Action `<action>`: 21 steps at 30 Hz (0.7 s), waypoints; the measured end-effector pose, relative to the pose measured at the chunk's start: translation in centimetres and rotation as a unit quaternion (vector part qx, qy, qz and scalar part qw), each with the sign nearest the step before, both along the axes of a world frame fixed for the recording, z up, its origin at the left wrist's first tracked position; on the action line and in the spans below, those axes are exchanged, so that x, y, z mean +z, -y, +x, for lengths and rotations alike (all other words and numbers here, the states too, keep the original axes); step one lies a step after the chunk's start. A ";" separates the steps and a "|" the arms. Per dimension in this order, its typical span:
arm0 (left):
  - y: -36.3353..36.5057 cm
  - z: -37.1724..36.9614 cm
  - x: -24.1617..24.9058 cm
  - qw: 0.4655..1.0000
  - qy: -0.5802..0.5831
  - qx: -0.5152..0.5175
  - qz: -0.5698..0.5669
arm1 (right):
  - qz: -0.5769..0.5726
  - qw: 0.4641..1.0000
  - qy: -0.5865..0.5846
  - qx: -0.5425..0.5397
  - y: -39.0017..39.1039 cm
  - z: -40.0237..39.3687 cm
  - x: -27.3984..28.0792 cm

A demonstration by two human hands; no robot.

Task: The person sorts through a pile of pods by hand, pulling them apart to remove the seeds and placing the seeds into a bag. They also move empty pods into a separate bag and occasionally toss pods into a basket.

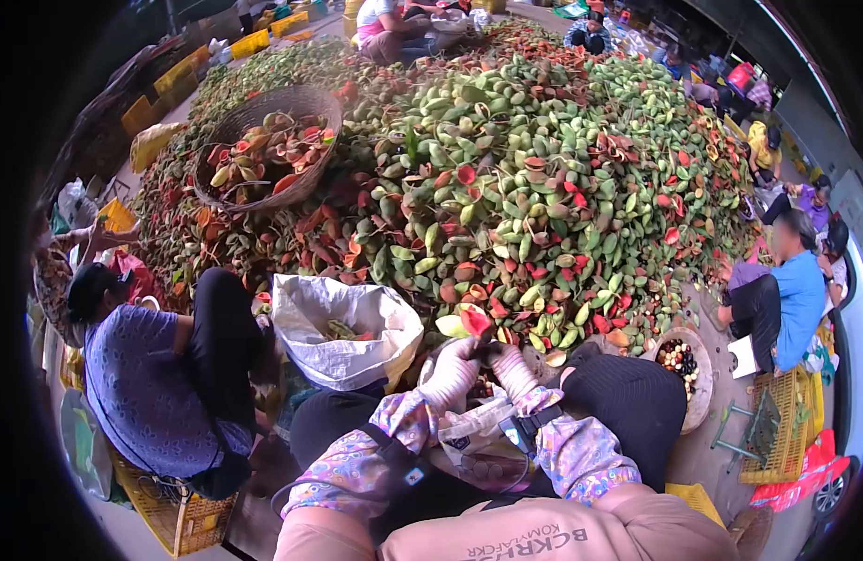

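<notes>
Honestly, the red pod (475, 321) sat right at the fingertips, with the left hand (450, 371) and right hand (512, 369) bunched close, probably to steady it. Couldn't tell which fingers actually gripped it, too small and dark. Left of them, a white sack (349, 363) gaped open, likely for easy reach; beyond rose the pod heap (506, 192). Sleeves partly hid the lap bag (470, 438).

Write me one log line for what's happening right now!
left hand: at red pod | right hand: close beside left | white sack: open | woven basket: on pod heap, holding pods
</notes>
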State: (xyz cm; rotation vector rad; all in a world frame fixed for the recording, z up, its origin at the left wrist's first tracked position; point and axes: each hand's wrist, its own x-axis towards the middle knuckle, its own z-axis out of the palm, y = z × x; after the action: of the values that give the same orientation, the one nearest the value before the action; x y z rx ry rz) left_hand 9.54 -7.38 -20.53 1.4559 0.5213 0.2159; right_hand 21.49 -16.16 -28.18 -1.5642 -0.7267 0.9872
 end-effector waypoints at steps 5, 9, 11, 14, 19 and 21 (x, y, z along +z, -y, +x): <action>0.1 0.0 3.3 0.994 -0.007 -0.039 0.105 | 0.044 0.992 -0.101 -0.054 0.7 -1.0 1.1; -3.1 0.4 6.2 0.983 0.054 0.086 -0.153 | -0.017 0.976 -0.217 -0.016 0.8 -1.0 6.3; -7.4 -0.1 4.0 0.982 0.098 0.158 -0.013 | 0.039 0.988 -0.147 -0.003 1.0 -1.1 4.8; -12.1 -1.6 4.7 0.953 0.168 0.252 -0.016 | 0.033 0.991 -0.094 0.087 0.8 1.7 -3.9; -17.4 -5.7 3.4 0.880 0.048 0.472 -0.013 | -0.204 0.959 0.096 0.171 -0.6 2.7 2.9; -19.1 -7.7 2.2 0.902 -0.027 0.430 -0.029 | -0.274 0.943 0.125 0.144 -2.8 4.6 4.3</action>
State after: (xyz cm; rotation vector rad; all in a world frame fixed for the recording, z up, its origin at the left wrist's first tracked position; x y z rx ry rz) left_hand 1.82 11.67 -18.38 1.0905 1.1910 0.8519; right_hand 26.09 -13.41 -23.90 -2.1376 -0.9259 1.2971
